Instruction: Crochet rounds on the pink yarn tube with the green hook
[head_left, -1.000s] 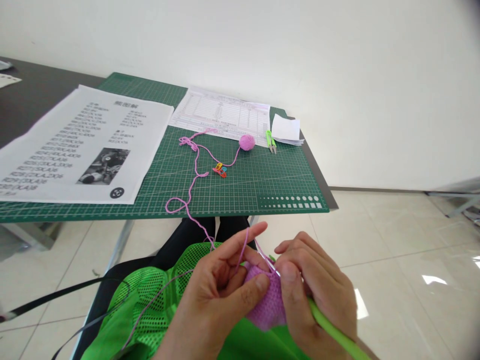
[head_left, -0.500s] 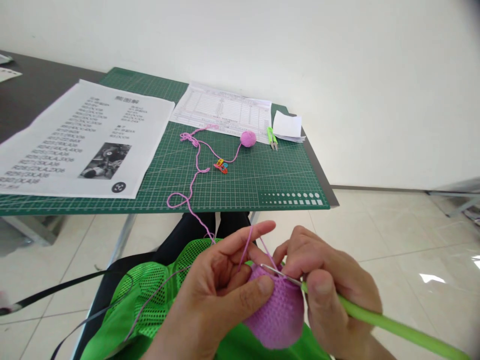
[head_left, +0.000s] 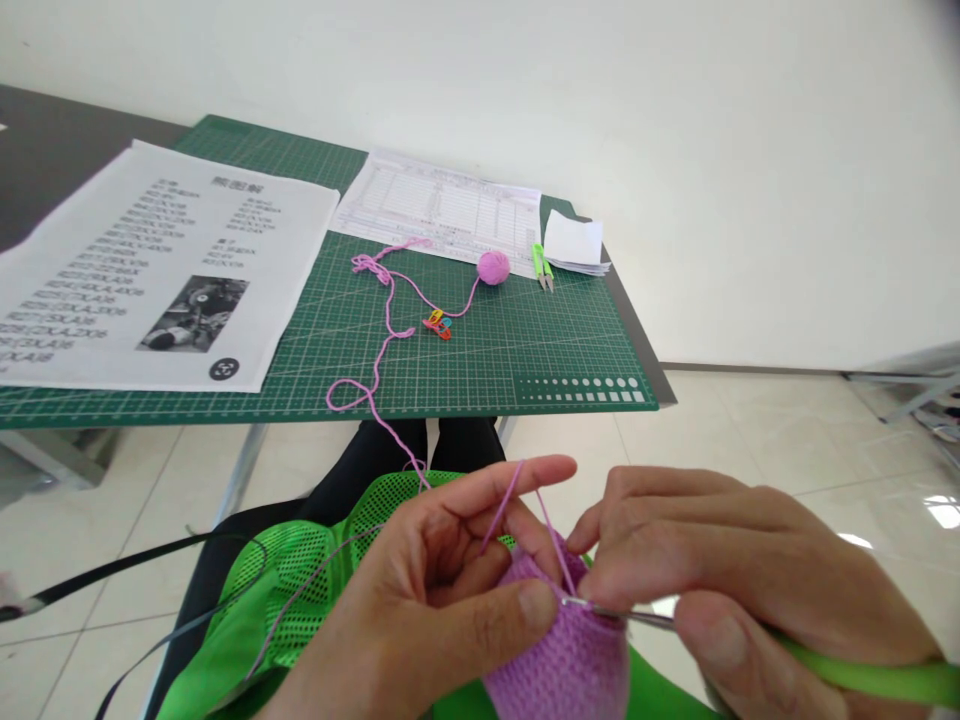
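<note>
In the head view, pinching the piece between the thumb and a finger of the half-curled left hand, stretching its index finger out under a loop of yarn. Gripping the hook in the closed right hand, setting its metal tip against the piece's rim beside the left thumb. Holding both before the near edge of the surface, toward its near right corner. Having a strand trailing across the mat and over that edge. Seeing the ball lying toward the far edge, clips lying nearer, snips and notes sitting by the far right corner, a chart lying along the far edge, a pattern spreading farther left.
</note>
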